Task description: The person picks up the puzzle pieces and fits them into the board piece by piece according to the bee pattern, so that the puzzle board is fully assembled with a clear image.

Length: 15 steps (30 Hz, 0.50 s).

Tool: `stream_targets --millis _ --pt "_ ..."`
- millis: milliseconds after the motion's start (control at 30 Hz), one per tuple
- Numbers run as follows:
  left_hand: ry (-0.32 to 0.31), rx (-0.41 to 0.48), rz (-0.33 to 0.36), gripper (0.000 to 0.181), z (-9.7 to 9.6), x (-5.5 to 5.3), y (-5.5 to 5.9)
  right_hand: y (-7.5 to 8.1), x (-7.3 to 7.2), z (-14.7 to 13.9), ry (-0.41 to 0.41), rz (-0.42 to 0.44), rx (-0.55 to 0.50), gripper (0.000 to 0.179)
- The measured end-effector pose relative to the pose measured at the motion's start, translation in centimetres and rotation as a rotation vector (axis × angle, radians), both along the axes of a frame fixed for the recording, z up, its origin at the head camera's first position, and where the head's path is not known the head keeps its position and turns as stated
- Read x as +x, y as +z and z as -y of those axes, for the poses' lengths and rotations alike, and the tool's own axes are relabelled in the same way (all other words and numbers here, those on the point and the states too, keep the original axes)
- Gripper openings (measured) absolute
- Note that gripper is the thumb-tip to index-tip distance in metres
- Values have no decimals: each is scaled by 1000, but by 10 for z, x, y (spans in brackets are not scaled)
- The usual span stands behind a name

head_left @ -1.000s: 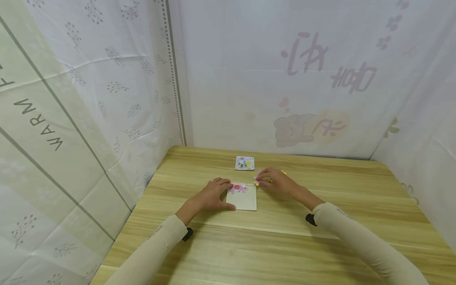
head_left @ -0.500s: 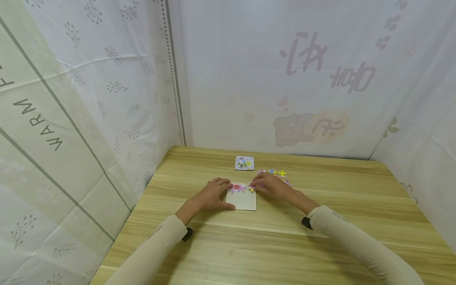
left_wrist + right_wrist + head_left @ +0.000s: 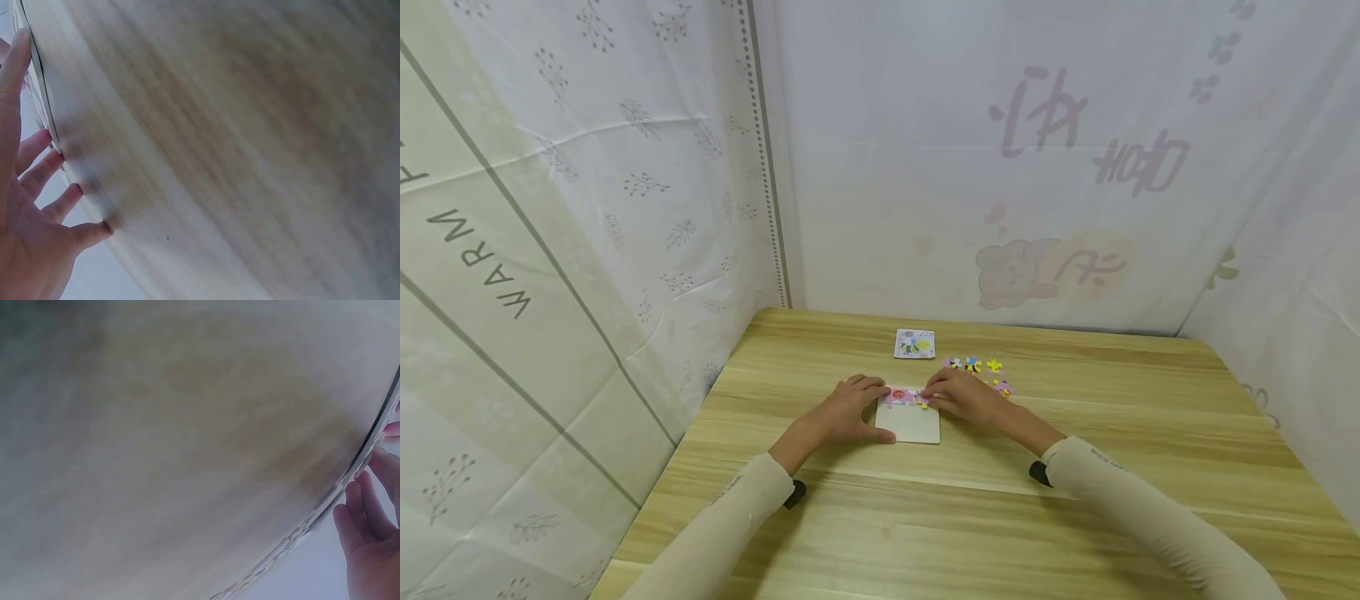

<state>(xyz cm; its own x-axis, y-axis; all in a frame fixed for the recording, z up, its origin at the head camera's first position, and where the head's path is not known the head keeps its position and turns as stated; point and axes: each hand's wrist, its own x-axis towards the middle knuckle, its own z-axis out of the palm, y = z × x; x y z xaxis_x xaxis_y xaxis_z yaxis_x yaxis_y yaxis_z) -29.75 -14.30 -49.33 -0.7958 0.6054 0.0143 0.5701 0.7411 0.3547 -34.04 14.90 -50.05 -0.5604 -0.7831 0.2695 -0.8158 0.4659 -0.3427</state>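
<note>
White puzzle board (image 3: 912, 426) flat on wooden worktop (image 3: 970, 517), long axis running away, left hand (image 3: 848, 410) pressing its edge with straight fingers, right hand (image 3: 964, 397) pinching pink piece (image 3: 921, 399) at far edge.

Table (image 3: 970, 517): pale wood grain. Puzzle board (image 3: 913, 425): off-white, with pink pieces (image 3: 901, 397) along its far edge. Loose pieces (image 3: 977, 367), far right: pink, yellow, blue. Card (image 3: 914, 343): white, multicoloured print. Sleeves (image 3: 730, 525): cream.

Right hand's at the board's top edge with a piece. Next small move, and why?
Probably press the piece down beside the pink piece already on the board. The right hand has it at the top edge, and the left hand steadies the board. Whether it is seated cannot be told.
</note>
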Motion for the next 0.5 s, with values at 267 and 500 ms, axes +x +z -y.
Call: stream_targets --millis 267,500 --pt "1 17 -2 88 -1 2 1 3 6 3 -8 -59 4 16" --pt "2 22 -5 88 -1 1 0 2 6 5 4 -91 27 16"
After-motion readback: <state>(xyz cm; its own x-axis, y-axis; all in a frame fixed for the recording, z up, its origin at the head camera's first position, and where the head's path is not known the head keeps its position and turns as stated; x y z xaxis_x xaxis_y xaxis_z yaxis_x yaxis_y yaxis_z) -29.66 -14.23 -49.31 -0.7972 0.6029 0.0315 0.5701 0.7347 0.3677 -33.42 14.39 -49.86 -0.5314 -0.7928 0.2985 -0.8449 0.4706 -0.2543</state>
